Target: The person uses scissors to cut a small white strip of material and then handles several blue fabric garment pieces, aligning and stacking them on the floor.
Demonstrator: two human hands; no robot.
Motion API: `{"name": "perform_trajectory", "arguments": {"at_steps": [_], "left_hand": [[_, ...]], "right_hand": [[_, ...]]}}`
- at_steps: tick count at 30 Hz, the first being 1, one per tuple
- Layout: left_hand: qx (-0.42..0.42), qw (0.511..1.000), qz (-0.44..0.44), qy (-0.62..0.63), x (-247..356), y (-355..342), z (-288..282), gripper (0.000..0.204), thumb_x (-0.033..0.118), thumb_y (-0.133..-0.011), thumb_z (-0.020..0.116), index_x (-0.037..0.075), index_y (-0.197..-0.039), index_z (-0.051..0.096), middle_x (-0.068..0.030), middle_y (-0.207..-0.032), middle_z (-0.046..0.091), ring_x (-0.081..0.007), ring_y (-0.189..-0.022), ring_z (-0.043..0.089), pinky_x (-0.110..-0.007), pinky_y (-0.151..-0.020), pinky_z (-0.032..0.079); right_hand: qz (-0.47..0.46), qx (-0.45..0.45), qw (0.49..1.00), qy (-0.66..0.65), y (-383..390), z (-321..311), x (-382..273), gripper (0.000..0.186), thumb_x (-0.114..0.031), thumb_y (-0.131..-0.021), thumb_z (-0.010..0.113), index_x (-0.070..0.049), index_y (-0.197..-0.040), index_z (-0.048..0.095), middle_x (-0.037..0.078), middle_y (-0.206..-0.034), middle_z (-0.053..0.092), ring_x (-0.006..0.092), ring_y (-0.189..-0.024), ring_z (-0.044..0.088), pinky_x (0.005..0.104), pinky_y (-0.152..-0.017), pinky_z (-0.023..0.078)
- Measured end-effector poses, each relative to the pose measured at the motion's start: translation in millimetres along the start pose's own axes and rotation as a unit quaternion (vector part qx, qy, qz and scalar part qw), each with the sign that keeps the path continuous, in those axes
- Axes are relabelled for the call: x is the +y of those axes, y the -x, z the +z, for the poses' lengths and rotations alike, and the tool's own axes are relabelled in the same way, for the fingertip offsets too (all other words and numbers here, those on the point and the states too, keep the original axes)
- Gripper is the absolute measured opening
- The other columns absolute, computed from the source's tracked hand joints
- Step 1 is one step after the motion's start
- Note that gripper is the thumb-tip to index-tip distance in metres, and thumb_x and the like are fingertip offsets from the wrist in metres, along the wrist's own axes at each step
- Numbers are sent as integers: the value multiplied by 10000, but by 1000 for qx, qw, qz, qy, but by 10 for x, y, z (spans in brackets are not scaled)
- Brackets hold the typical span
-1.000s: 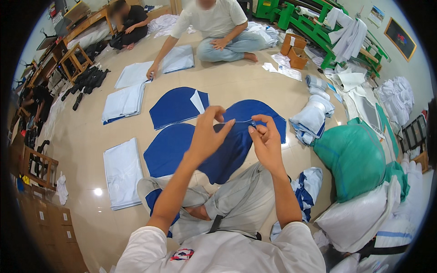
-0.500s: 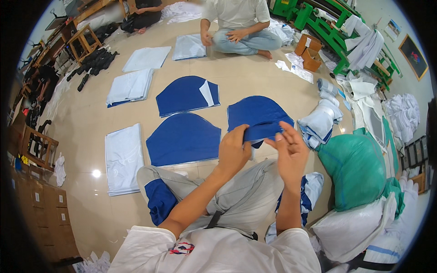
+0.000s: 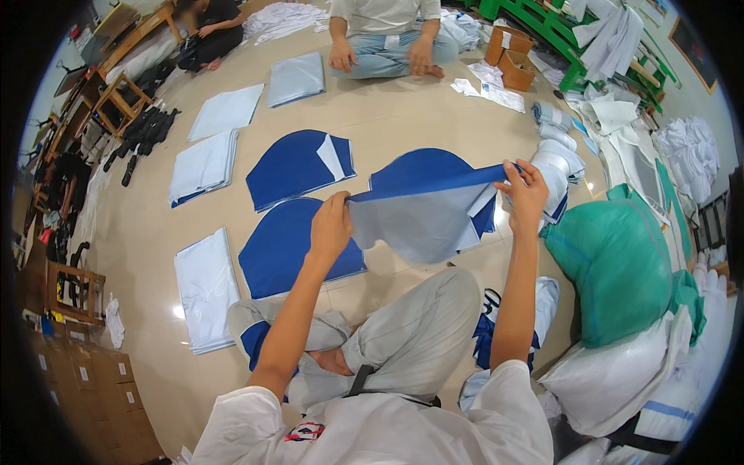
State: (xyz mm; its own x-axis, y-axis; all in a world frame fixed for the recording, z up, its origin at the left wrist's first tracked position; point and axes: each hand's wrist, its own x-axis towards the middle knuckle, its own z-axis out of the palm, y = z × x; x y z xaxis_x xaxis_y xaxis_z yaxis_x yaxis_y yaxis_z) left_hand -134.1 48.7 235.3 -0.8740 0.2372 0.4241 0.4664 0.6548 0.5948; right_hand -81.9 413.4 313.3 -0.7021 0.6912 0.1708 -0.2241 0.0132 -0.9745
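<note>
A blue fabric piece with a pale grey-blue underside (image 3: 415, 221) hangs stretched between my hands over my crossed legs. My left hand (image 3: 332, 230) is closed on its left end, and my right hand (image 3: 525, 196) pinches its right corner, where a small flap folds over. Right behind it, a stack of curved blue panels (image 3: 422, 167) lies on the floor, partly covered by the held cloth. Left of that are another blue panel stack (image 3: 291, 240), partly behind my left forearm, and one farther off (image 3: 291, 167) with a corner turned up white.
Folded pale blue fabric stacks (image 3: 205, 287) lie along the left. A person (image 3: 387, 50) sits cross-legged opposite. To my right are rolled fabric bundles (image 3: 558, 167), a green sack (image 3: 612, 263) and a white sack (image 3: 620, 372). Cardboard boxes (image 3: 93, 387) stand at lower left.
The blue piece, gathered small before, is now spread out, its pale side showing. My hands have moved apart, left hand leftward, right hand rightward and up. The view has shifted a little.
</note>
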Motion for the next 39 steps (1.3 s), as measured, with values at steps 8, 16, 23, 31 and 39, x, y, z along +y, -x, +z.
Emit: {"name": "perform_trajectory", "arguments": {"at_steps": [8,16,23,31,39], "left_hand": [[-83,993,3,-86,-385,-1331,1156,164,141,-989,495,51,-1023,628,-205,-1011,703,-425,-960,671,-527,-800,527],[60,979,179,-80,-298,-1782,1249,114,115,-937,627,68,-1038,650,-101,-972,674,-323,-929,638,-452,-785,466],[-27,972,196,-128,-761,-1131,1612,174,49,-892,655,76,-1064,659,-69,-1022,649,-273,-962,613,-412,-820,436],[-194,949,179,-173,-1244,-405,2144,246,23,-885,601,77,-1114,670,-71,-1027,632,-261,-1015,608,-400,-868,445],[-241,938,176,-176,-1264,-84,2073,300,-11,-864,561,70,-1133,667,-75,-1078,630,-256,-1054,599,-387,-912,437]], "right_hand": [[155,68,984,52,-1497,-341,1537,212,-35,-949,624,118,-1094,600,171,-921,666,237,-665,696,321,-590,634],[58,60,994,-71,-1917,-669,1468,217,-63,-978,636,99,-1109,577,144,-904,672,224,-631,681,339,-623,619],[126,46,990,-48,-1362,-981,2369,222,-66,-958,679,68,-1104,578,117,-862,664,207,-660,679,324,-613,605],[163,59,955,243,-762,-1343,3244,163,-79,-900,726,26,-1008,663,105,-799,701,189,-682,696,318,-587,569],[12,46,917,396,-446,-1474,3269,158,-106,-812,765,-29,-936,705,123,-818,732,264,-784,719,374,-747,547]]}}
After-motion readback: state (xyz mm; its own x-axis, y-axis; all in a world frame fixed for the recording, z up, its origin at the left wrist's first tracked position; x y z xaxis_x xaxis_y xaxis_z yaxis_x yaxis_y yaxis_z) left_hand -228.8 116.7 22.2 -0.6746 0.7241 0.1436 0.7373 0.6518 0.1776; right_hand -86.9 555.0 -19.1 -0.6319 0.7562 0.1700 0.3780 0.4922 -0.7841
